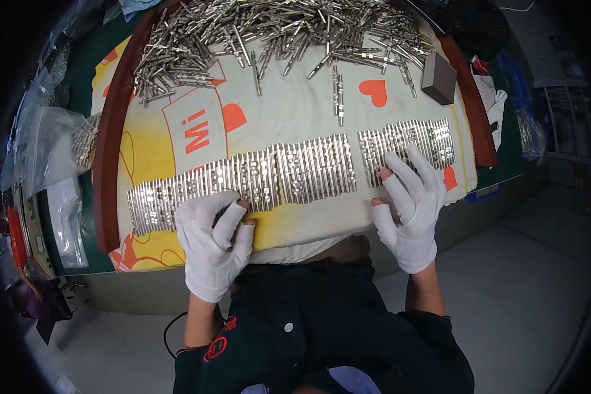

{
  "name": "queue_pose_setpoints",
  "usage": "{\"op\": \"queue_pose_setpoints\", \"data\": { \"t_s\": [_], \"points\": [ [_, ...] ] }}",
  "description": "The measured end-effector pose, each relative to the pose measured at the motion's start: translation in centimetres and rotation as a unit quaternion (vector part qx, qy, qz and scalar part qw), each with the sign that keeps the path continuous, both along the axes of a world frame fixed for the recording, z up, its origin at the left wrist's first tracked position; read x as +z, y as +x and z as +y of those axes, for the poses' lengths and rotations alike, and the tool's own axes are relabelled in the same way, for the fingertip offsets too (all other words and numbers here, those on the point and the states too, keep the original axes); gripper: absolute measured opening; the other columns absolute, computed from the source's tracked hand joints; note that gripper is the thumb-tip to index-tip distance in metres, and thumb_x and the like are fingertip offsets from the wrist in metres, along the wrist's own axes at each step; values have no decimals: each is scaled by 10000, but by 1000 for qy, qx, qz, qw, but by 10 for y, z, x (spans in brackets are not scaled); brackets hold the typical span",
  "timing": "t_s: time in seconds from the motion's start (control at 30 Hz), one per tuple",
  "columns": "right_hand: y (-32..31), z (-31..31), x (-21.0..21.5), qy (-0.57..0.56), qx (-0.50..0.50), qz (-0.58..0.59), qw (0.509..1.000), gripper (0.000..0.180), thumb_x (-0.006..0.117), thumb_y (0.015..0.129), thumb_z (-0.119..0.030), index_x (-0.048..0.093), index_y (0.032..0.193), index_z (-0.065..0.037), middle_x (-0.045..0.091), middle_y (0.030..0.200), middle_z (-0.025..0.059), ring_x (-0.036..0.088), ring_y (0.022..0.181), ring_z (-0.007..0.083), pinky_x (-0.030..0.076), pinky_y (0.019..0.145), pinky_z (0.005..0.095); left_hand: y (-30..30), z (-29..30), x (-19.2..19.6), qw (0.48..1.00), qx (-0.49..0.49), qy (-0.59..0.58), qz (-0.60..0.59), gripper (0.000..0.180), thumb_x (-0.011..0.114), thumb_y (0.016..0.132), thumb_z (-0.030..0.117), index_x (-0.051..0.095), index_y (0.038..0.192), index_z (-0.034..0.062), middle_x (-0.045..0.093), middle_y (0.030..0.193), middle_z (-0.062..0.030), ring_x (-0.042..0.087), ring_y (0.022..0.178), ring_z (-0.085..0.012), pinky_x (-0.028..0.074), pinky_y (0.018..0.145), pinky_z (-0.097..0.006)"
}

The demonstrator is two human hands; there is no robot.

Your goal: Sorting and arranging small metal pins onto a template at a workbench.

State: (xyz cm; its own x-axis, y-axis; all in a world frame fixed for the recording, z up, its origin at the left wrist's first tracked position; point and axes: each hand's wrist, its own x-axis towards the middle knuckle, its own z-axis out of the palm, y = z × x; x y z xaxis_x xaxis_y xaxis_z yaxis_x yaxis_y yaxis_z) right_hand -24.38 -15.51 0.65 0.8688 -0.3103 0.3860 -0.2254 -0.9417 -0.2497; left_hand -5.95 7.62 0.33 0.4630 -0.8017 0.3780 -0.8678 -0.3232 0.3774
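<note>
A long row of slim metal shafts [207, 180] lies side by side across the cloth, each stepped along its length. To its right, past a narrow gap, a shorter row of the same shafts [443, 141] is lined up. My left hand [210, 246], in a white glove with some bare fingertips, rests bent at the near edge of the long row, thumb and fingertips slightly apart. Gloved the same way, my right hand [410, 213] spreads its fingers over the near side of the shorter row. Neither hand visibly holds a shaft.
Many loose shafts [289, 29] are heaped at the back, with a few lying apart [338, 95]. A dark rectangular block [438, 79] stands at the right. Reddish-brown rails [108, 171] border the patterned cloth [295, 111]. Plastic bags [62, 157] lie at the left.
</note>
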Motion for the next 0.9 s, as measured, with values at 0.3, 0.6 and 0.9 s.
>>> {"op": "queue_pose_setpoints", "data": {
  "t_s": [0.3,0.6,0.9],
  "points": [
    [-3,-3,-3,1,-6,0,1000,431,732,709,-144,609,1100,-11,559,1282,124,464,1238,384,397,946,514,0,2,-3,1000,2,5,-5,407,740,739,63,603,1115,138,606,1083,-45,559,949,-272,404,864,-417],
    [-1,2,-2,32,6,42,999,446,691,771,-175,584,1181,-35,551,1334,109,449,1286,369,350,1008,495,0,-1,-3,1000,-3,2,-7,396,720,759,58,589,1123,144,606,1072,-47,561,927,-269,411,849,-412],
    [6,4,-1,29,40,45,998,486,733,687,-196,599,1104,14,524,1305,134,439,1260,379,383,975,513,1,1,-3,1000,-2,5,-14,392,718,770,64,586,1130,146,606,1070,-48,561,927,-265,412,845,-410]
  ]
}}
